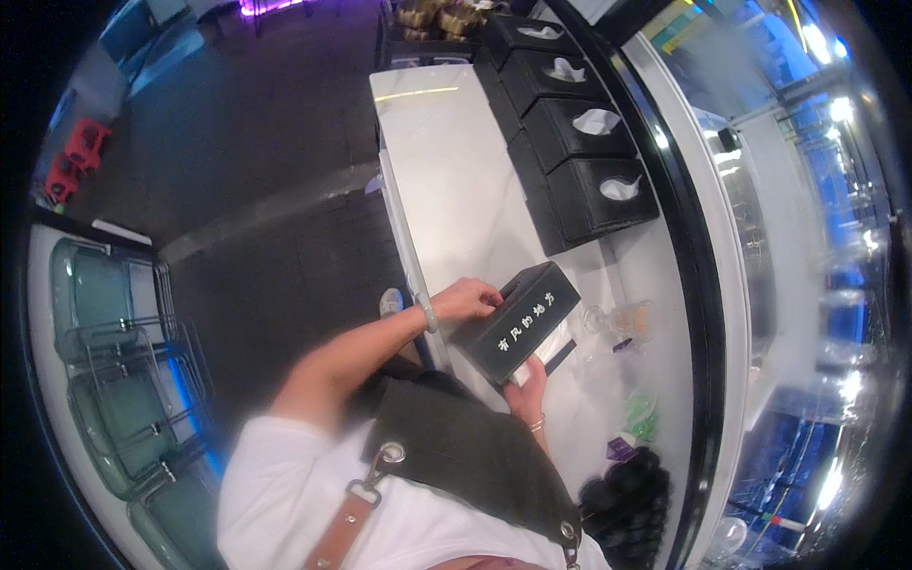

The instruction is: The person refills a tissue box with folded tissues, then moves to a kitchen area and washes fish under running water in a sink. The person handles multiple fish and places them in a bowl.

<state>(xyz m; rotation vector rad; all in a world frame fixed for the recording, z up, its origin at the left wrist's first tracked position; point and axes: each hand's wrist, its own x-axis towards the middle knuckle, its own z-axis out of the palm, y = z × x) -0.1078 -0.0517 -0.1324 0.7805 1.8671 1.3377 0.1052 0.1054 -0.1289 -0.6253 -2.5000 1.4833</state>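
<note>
A black tissue box [524, 320] with white writing on its side is tilted above the white counter, held between both hands. My left hand [470, 298], with a pale bangle at the wrist, has its fingers curled at the slot in the box's upper face; the fingertips are partly hidden. My right hand [526, 388] grips the box's near end from below, its thumb against white tissue paper [552, 345]. That paper shows at the box's underside, beside a dark flap [564, 358].
Several black tissue boxes [604, 196] stand stacked along the window frame [677, 235], tissues poking out. On the white counter [456, 178] are a clear glass [623, 318], a green plastic wrapper [641, 415], a purple packet [620, 450] and a black heap [627, 495]. Green-seated chairs [117, 385] stand at left.
</note>
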